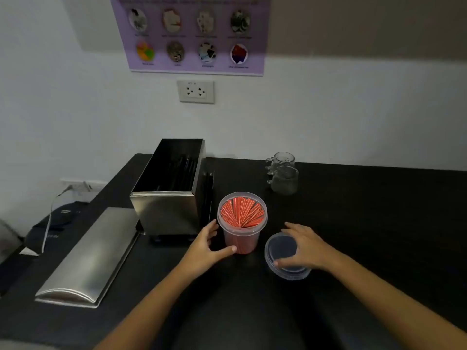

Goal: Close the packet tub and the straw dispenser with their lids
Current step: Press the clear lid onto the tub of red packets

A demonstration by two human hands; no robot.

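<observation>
A clear round packet tub (242, 223) full of red packets stands uncovered on the black counter (366, 223). My left hand (206, 245) cups its lower left side, thumb and fingers touching the wall. To the right, the tub's clear round lid (280, 251) lies flat on the counter, and my right hand (304, 247) rests over it, fingers spread across its rim. Behind and left, the steel straw dispenser (168, 188) stands uncovered with dark straws inside. Its curved steel lid (91, 258) lies on the counter to the left.
Two glass mugs (283, 173) stand at the back right of the tub. A dark bag and a white cable (50, 218) lie off the counter's left end. Wall sockets (195, 91) and a purple poster (192, 34) are above.
</observation>
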